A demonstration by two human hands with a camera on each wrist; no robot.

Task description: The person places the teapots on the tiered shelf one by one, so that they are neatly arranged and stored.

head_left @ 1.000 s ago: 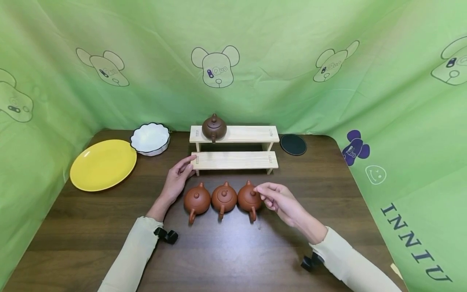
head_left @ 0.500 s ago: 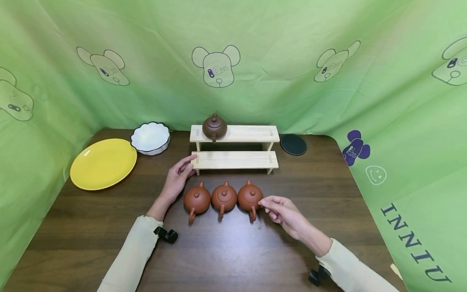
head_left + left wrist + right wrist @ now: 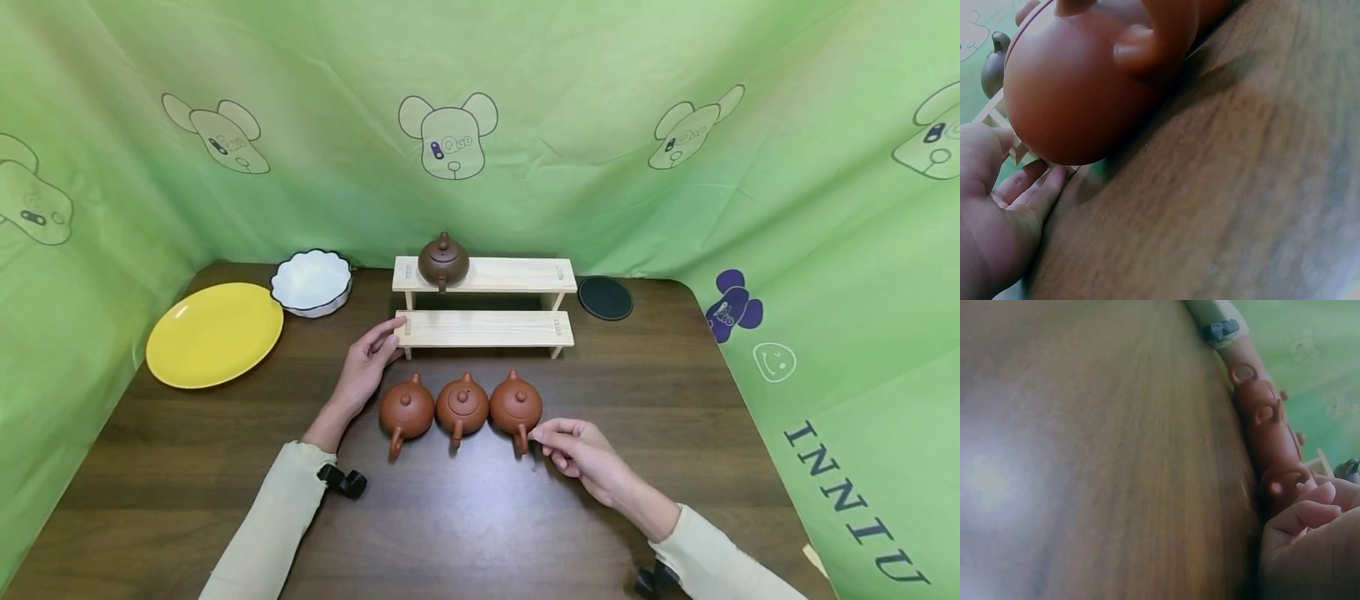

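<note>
Three reddish-brown clay teapots stand in a row: the left teapot [image 3: 406, 408], the middle teapot [image 3: 462, 407] and the right teapot [image 3: 516, 400], handles toward me. My right hand [image 3: 581, 457] has its fingers curled, thumb and index tips close together beside the right teapot's handle [image 3: 522, 439]. In the right wrist view those fingertips partly hide the handle, and no grip around it shows. At the left end of the two-tier wooden stand [image 3: 483, 328], my left hand [image 3: 363, 367] holds the lower shelf between thumb and fingers. A dark brown teapot [image 3: 443, 262] sits on the upper shelf.
On the left lie a yellow plate [image 3: 215, 335] and a white scalloped dish [image 3: 311, 282] with a dark rim. A round black coaster [image 3: 605, 297] lies right of the stand. Green curtain [image 3: 555, 192] surrounds the brown wooden table [image 3: 450, 542].
My right hand has moved down along the right teapot's side, from near its lid to beside its handle. The teapots and my left hand stay where they were.
</note>
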